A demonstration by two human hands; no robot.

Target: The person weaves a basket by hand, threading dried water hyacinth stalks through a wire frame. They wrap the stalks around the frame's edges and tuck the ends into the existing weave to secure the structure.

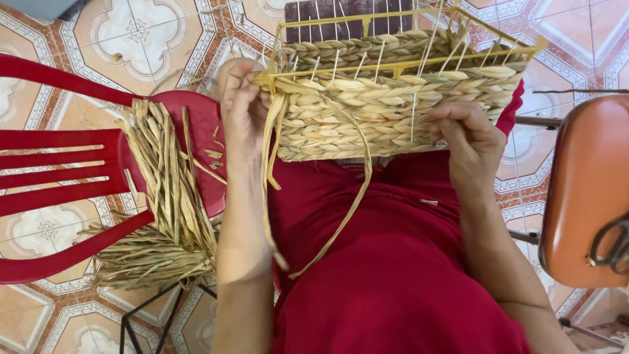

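Head view: left hand pinches straw strands, right hand grips the empty woven basket.

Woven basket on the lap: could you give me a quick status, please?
Left hand pinching strands at basket corner. Right hand on its front wall. Nothing blocking.

The half-woven rectangular basket of pale straw-coloured plaited fibre shows rows of a braid pattern in beige and light tan. Its thin metal wire frame is bright yellow, with whitish upright strands across it. The long loose fibre strips hanging down are yellowish tan. The bundle of dried flat leaves is a dull olive-beige. The plastic slatted chair is glossy red. The person's cloth garment is plain deep red. The tiled floor has cream, orange and brown ornamental patterns. The rounded seat is orange.
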